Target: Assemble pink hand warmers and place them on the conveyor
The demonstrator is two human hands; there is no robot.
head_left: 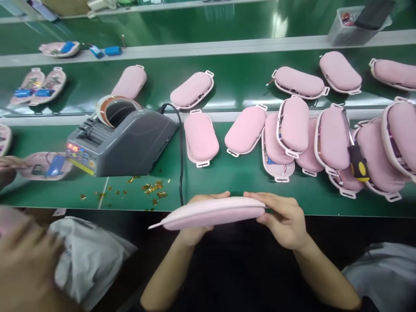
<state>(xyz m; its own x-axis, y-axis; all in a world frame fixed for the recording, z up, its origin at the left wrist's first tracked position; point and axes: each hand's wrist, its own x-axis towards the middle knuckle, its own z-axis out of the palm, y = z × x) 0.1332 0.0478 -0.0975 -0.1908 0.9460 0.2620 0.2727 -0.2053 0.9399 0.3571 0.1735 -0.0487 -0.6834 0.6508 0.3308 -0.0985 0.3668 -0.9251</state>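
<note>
Between my two hands, in front of the bench edge, is a pink padded oval shell (214, 214) with a pale rim, seen edge-on. My left hand (196, 232) wraps around its middle from behind, fingers partly hidden by the shell. The right end is pinched by my right hand (286, 219), fingers above and thumb below. A strap loop sticks out at the shell's left tip. Just beyond, more pink shells (201, 138) of the same kind lie on the green bench (224, 182).
A grey tape dispenser (130, 141) with a black cable (181, 164) stands left, amber tape scraps (154, 187) before it. A screwdriver (357, 162) rests on piled shells at right. At far left, a co-worker's hand (13, 167) touches an opened shell (45, 167). A plastic bin (344, 32) stands above.
</note>
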